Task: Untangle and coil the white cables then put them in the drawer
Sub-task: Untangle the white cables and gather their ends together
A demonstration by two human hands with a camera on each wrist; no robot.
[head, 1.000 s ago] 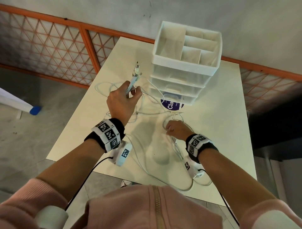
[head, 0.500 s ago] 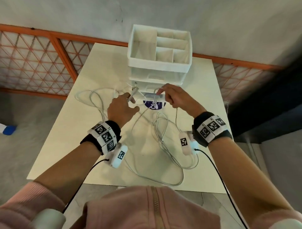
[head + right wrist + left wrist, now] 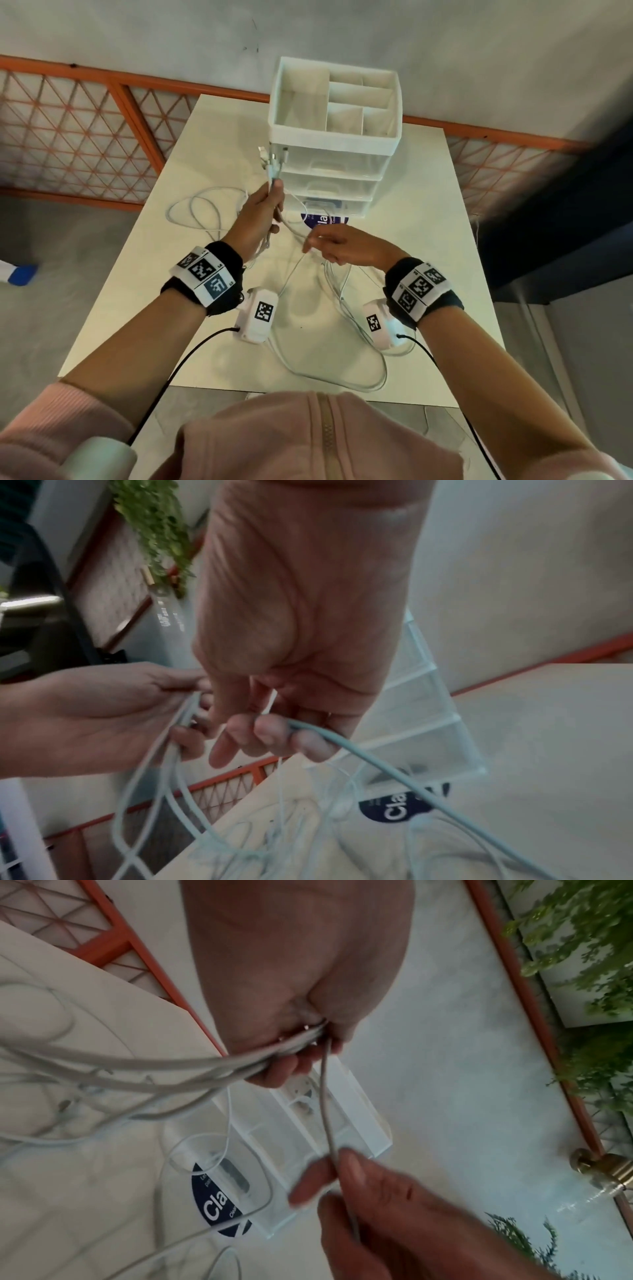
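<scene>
Several white cables (image 3: pixel 329 356) lie tangled in loops on the white table (image 3: pixel 428 240). My left hand (image 3: pixel 263 212) is raised in front of the drawer unit (image 3: pixel 335 147) and grips a bunch of cables, their plug ends (image 3: pixel 272 159) sticking up above the fist. In the left wrist view the bunch (image 3: pixel 192 1066) runs out of that fist. My right hand (image 3: pixel 337 245) is just right of the left and pinches one cable (image 3: pixel 327 1118) that comes down from the left hand (image 3: pixel 103 715). The strand (image 3: pixel 377 764) trails on to the table.
The clear three-drawer unit has a white divided tray on top and stands at the table's back; its drawers look shut. A dark round sticker (image 3: pixel 323 219) lies in front of it. An orange lattice railing (image 3: pixel 85 137) runs behind the table. Cable loops reach the front edge.
My left hand has lifted the bunch of cable ends higher. My right hand has come back from the drawer front and now pinches one strand beside the left hand.
</scene>
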